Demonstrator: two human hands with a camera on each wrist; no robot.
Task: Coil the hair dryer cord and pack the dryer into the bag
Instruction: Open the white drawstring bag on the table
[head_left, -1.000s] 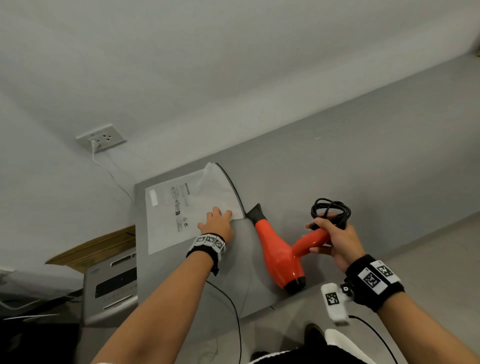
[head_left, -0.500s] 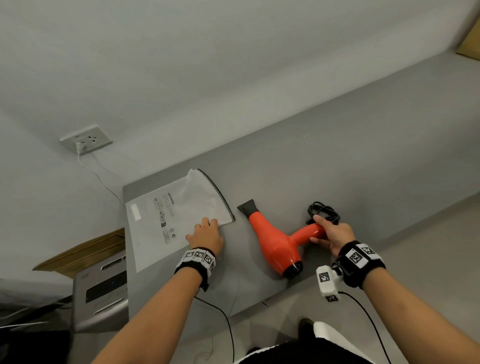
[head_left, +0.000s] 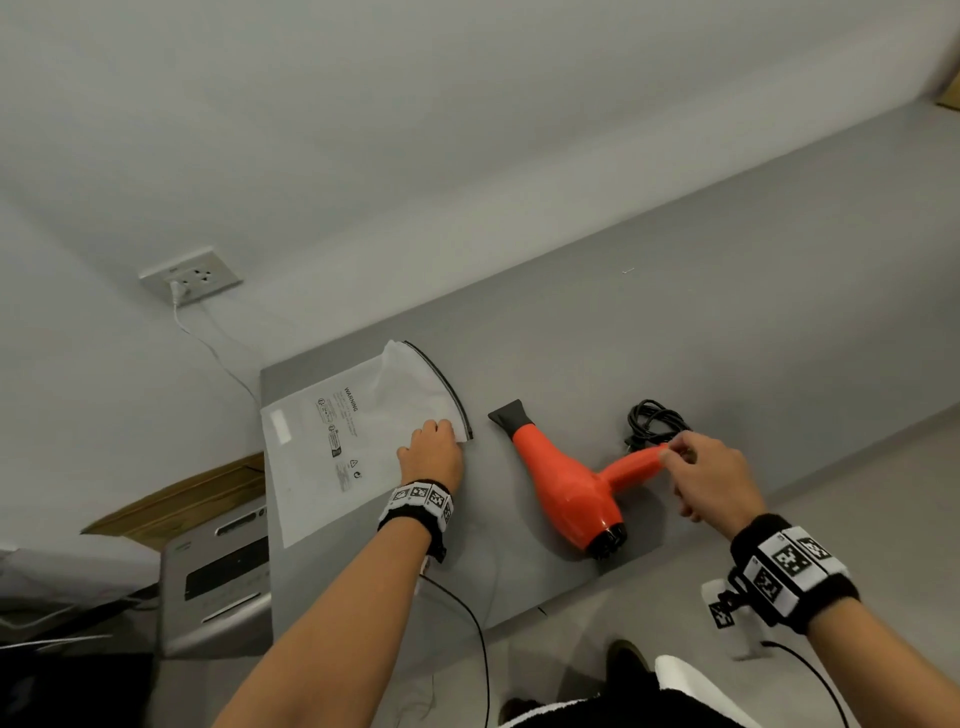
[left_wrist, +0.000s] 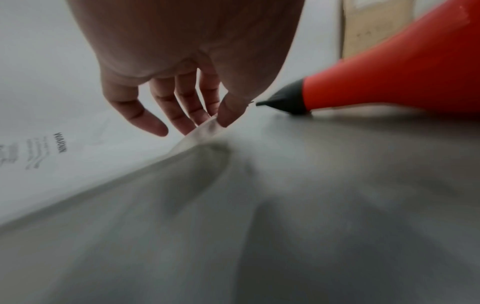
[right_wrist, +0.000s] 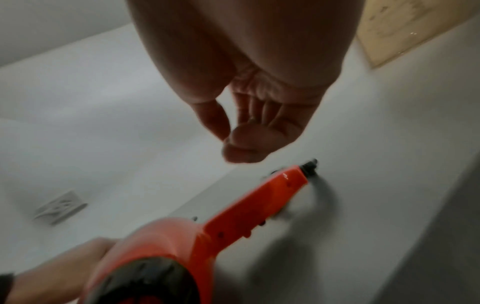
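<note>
1. The hair dryer (head_left: 566, 488), glossy orange plastic with a flat black nozzle (head_left: 509, 413), lies on its side on the matte grey bench (head_left: 727, 338). It is just right of the bag, with the nozzle towards the bag's mouth.
2. The black cord (head_left: 652, 421) sits bundled in loops on the bench behind the handle end.
3. The bag (head_left: 332, 457) is thin frosted white film with a black zip strip along its curved mouth. "WARNING" is printed on it; the smaller text is unreadable.
4. The left hand (head_left: 431, 457) pinches the near corner of the bag's mouth, its grip closed between thumb and fingers.
5. The right hand (head_left: 711, 478), which clasped the handle half a second ago, now hovers over its end, its grip loose and holding nothing.
</note>
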